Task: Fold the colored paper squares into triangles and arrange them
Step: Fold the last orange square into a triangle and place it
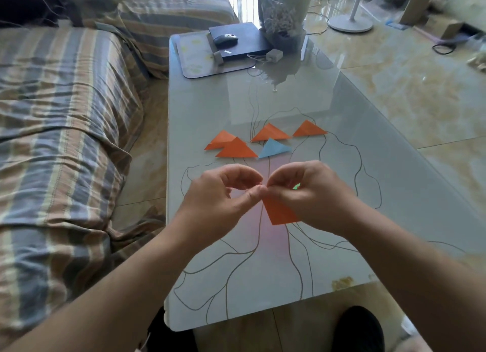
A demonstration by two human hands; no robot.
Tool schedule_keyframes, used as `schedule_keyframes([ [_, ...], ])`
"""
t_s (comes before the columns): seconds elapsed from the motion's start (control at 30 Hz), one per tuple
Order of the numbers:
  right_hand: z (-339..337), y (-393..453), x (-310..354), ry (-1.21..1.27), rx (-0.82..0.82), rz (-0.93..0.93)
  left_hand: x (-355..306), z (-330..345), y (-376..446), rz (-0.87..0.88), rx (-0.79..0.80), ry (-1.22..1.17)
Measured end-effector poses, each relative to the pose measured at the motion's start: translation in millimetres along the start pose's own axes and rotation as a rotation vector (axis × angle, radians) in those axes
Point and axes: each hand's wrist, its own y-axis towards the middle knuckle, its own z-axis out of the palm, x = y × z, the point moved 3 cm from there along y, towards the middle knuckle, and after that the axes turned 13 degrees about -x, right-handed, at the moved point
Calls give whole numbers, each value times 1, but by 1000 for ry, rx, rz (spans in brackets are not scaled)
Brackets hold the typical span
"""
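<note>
Both hands meet over the table (355, 167) — the left hand (223, 196) and right hand (313, 194) pinch the top corner of an orange paper (280, 212) with curled fingers. Behind them lie four orange triangles (236, 149) and one blue triangle (273, 148) — close together.

No readable text, nos. or signs anywhere. Dark laptop (240, 40) at far end of worktop (368, 167) has a small pale mark on its near edge, prob. a logo, too blurred to read. Folded paper triangles, pad, mouse and charger: no print visible. Line drawing on worktop is a pattern, not lettering.
</note>
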Motion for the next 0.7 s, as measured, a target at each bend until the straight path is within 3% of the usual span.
schedule_keyframes([
  [0.07, 0, -1, 1, -9, -7, -14, -2, -2, -1, 110, -65, 139],
  [0.37, 2, -2, 2, -133, 15, -97, -2, -1, -1, 250, -74, 330],
  [0.57, 6, -1, 5, -151, -3, -149, 0, 2, 1, 206, -36, 378],
  [0.7, 8, -1, 5, -124, 7, -87, 0, 1, 1, 163, -31, 369],
])
